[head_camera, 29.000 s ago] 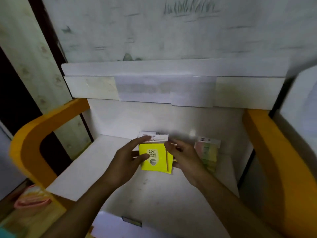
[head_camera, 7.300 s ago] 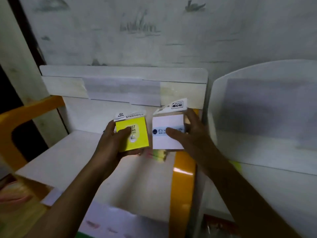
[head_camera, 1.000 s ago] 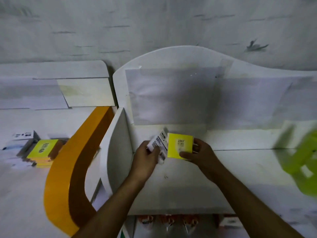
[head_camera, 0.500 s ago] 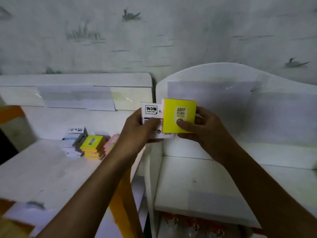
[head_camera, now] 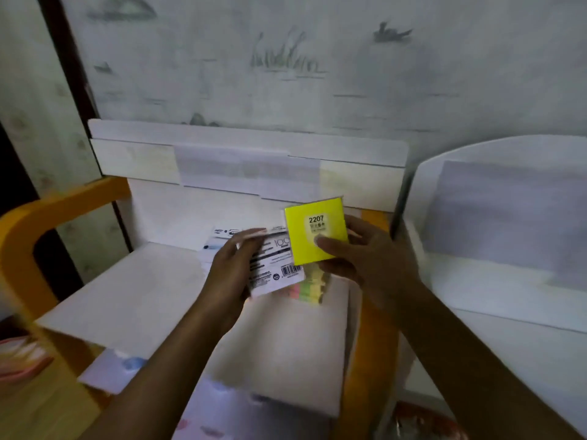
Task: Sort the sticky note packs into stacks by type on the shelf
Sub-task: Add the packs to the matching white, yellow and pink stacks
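Both forearms reach in from the bottom edge over the white shelf (head_camera: 133, 290). Left hand (head_camera: 235, 268) grips a white pack (head_camera: 274, 266), barcode side up, fingers wrapped along its left edge. Right hand (head_camera: 368, 262) pinches a yellow pack (head_camera: 314, 235) marked 2207, thumb on the front face, fingers behind. The two packs are held just beside each other, the yellow one overlapping the white one's right corner, both above the shelf surface. Under them a multicolour stack (head_camera: 309, 289) of pink, green and yellow layers peeks out on the shelf. Farther back a white pile (head_camera: 214, 244) with blue print sits near the back panel, partly hidden by the left hand. Orange frame (head_camera: 28, 223) curves at left; a second white unit (head_camera: 508, 217) stands at right. Frame is motion-blurred. Risks, judged: a held pack dropped on the wrong stack because the piles sit close together and the hands hide them; a lowering hand could knock the multicolour stack askew; a thin pinch on slick wrap may slip.
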